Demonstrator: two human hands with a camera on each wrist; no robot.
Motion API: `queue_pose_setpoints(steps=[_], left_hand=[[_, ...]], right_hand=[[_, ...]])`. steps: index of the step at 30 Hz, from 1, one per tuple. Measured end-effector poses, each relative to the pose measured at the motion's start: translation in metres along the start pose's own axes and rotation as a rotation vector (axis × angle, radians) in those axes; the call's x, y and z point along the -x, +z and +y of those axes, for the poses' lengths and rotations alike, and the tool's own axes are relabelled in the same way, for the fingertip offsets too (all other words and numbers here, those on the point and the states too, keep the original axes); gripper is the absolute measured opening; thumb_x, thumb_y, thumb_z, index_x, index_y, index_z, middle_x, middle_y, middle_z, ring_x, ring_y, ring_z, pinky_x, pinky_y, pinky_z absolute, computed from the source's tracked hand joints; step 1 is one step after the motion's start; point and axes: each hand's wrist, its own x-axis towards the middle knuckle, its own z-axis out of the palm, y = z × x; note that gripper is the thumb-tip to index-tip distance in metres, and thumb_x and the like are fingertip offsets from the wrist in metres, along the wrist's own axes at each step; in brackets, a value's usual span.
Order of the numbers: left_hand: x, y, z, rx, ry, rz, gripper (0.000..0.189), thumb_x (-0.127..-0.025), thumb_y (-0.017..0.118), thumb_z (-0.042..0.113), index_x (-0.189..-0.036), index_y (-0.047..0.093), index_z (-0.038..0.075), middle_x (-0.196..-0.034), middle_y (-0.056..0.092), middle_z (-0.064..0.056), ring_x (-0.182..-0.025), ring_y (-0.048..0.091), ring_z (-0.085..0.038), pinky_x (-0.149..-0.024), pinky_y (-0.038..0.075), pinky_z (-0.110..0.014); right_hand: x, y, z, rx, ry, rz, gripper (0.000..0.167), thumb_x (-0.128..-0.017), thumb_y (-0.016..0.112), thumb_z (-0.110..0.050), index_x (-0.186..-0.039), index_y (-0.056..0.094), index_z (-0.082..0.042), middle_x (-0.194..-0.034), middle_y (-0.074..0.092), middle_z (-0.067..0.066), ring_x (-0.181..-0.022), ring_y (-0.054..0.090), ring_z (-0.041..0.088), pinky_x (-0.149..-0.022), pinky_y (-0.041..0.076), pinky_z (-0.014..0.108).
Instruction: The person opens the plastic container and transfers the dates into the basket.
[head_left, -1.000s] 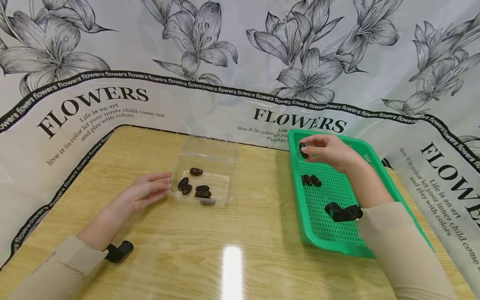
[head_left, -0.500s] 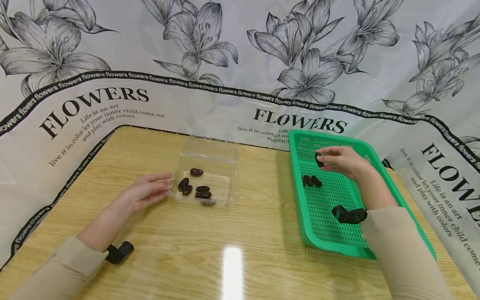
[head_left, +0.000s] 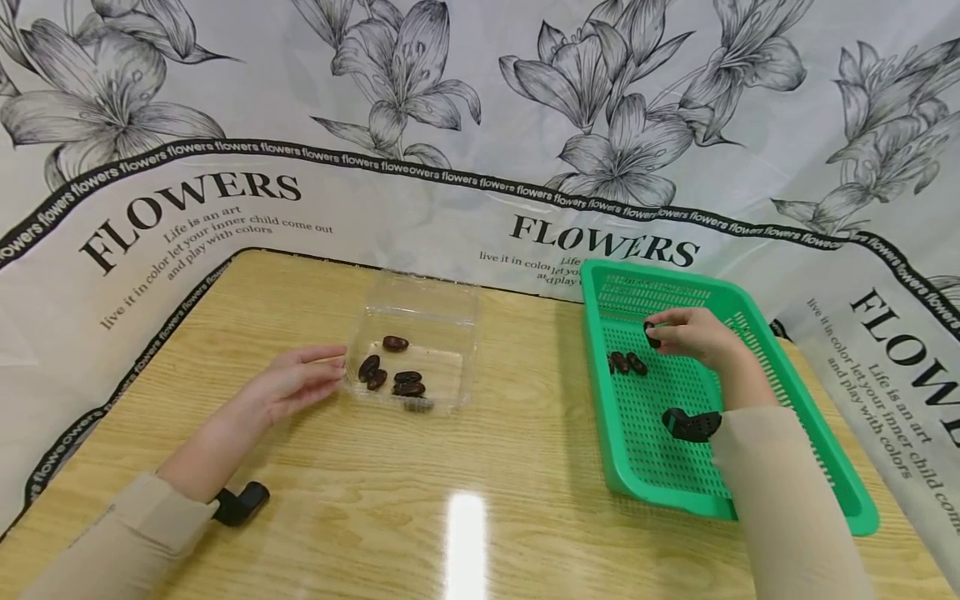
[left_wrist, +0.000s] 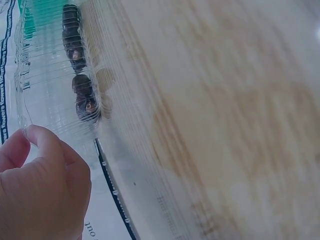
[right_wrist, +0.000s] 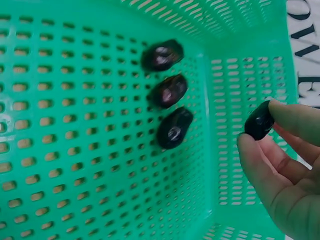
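Here's the right hand (head_left: 693, 335), its grip narrow and holding a dark date (right_wrist: 259, 121), pinched end to end by the fingertips. That date is up over the inside of the green basket (head_left: 667, 496), toward the basket's far wall and clear of the fruit lying on its floor. And there's that fruit: three dates (right_wrist: 169, 91) side by side in a short row, reaching inward from the basket's left wall, glossy and nearly black, just apart from the pinched one. A black wrist piece (head_left: 690, 425) hangs below the right wrist, over the near part of the basket, and a beige sleeve (head_left: 780, 492) crosses the basket's near rim.

Over to the left of the basket, well apart from it, the left hand (head_left: 300, 382) has its own narrow grip, thumb and fingertip pinching the edge of a clear container (head_left: 442, 354). It's the container's left side they've got, the side away from the basket. Inside, five loose dates (head_left: 377, 379) show clearly, with another dark shape blurred behind the near plastic wall. The container's lid (head_left: 420, 296) stands open at the back.

Farther out, the wood-grain desk (head_left: 525, 467) carries both container and basket, a bright streak of light (head_left: 465, 542) gleaming on it left of the basket's near end. Behind the basket hangs a white cloth (head_left: 420, 208) printed with grey lilies and the word FLOWERS.
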Motion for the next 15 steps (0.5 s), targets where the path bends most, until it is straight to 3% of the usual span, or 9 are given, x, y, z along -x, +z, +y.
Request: queue_pose_setpoints(steps=[5, 9, 15], left_hand=[[0.0, 0.0, 0.001, -0.015, 0.006, -0.007, 0.067, -0.088, 0.058, -0.002, -0.144, 0.021, -0.007, -0.114, 0.052, -0.005, -0.088, 0.06, -0.008, -0.083, 0.05, -0.02], [0.001, 0.0, 0.0, -0.024, 0.003, -0.003, 0.067, -0.089, 0.059, -0.002, -0.144, 0.021, -0.007, -0.115, 0.051, -0.006, -0.089, 0.06, -0.008, -0.084, 0.05, -0.021], [0.001, -0.001, 0.0, -0.013, 0.011, -0.001, 0.066, -0.089, 0.058, -0.002, -0.144, 0.021, -0.007, -0.111, 0.053, -0.004, -0.088, 0.06, -0.008, -0.083, 0.05, -0.021]], right_hand=[[-0.002, 0.004, 0.014, 0.071, 0.019, 0.017, 0.049, -0.095, 0.053, -0.013, -0.134, 0.037, 0.013, -0.118, 0.046, 0.02, -0.073, 0.057, 0.007, -0.081, 0.053, 0.032], [-0.003, 0.007, 0.019, 0.159, 0.027, 0.011, 0.046, -0.095, 0.053, -0.012, -0.13, 0.041, 0.015, -0.125, 0.039, 0.032, -0.082, 0.062, 0.015, -0.081, 0.053, 0.036], [-0.004, 0.007, 0.02, 0.255, 0.027, 0.024, 0.04, -0.094, 0.053, -0.009, -0.125, 0.046, 0.015, -0.124, 0.037, 0.035, -0.082, 0.062, 0.021, -0.076, 0.054, 0.037]])
